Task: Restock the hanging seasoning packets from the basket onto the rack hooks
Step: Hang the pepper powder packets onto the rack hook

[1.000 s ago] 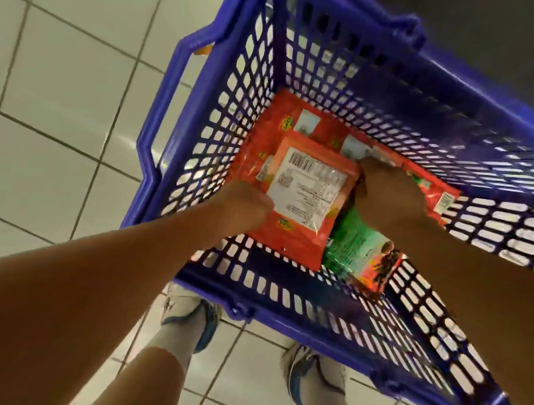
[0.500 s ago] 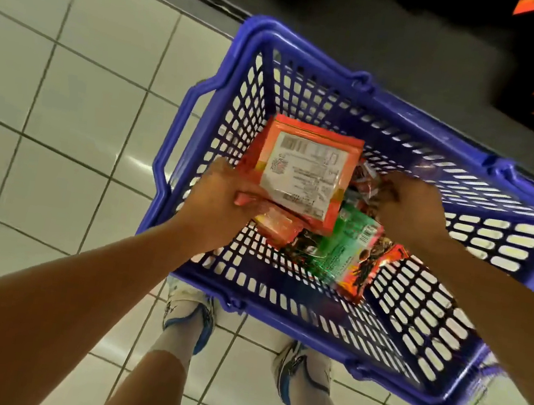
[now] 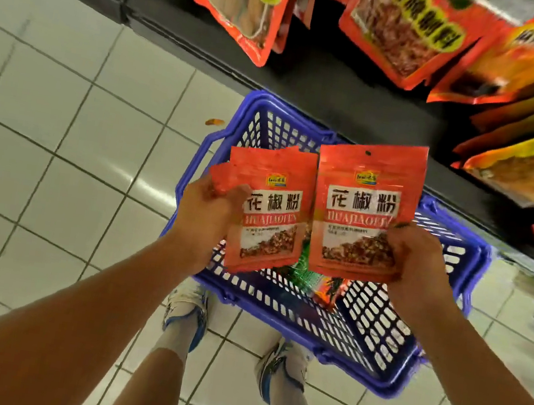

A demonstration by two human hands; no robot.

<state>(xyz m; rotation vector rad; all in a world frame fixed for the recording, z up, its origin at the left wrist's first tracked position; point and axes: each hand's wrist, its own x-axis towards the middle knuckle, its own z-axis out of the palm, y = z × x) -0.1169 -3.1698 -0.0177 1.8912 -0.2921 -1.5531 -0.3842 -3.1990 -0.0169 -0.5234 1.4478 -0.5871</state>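
Below, pale square floor tiles [image 3: 59,143] with dark grout fill the ground, and a dark base ledge [image 3: 213,45] of the rack runs across the top of the view. Above the ledge hang red-orange seasoning packets [image 3: 240,0] in overlapping rows, those at the far right blurred. A blue plastic basket [image 3: 378,326] with slotted walls stands on the tiles, directly beneath both hands and just in front of two white-and-blue sneakers [image 3: 187,311].

Left hand [image 3: 209,207]: fingers curled round the left edge of a small fan of red packets [image 3: 271,210], thumb on the front face; at least two further packet corners show behind the front one, the exact count not discernible. Front label reads "HUAJIAOFEN".

Right hand [image 3: 420,260]: fingers wrapped behind the lower right corner of a single red packet [image 3: 365,210] of the same label, thumb pressed on its front. This packet stands upright, its top edge with a small hang hole above the fingers, and its left edge just beside, perhaps overlapping, the left hand's packets.

Both held lots are raised above the basket opening, well below the hanging rows. Under them, between the two hands, a green packet [image 3: 309,271] and an orange one [image 3: 328,289] lie on the basket floor.
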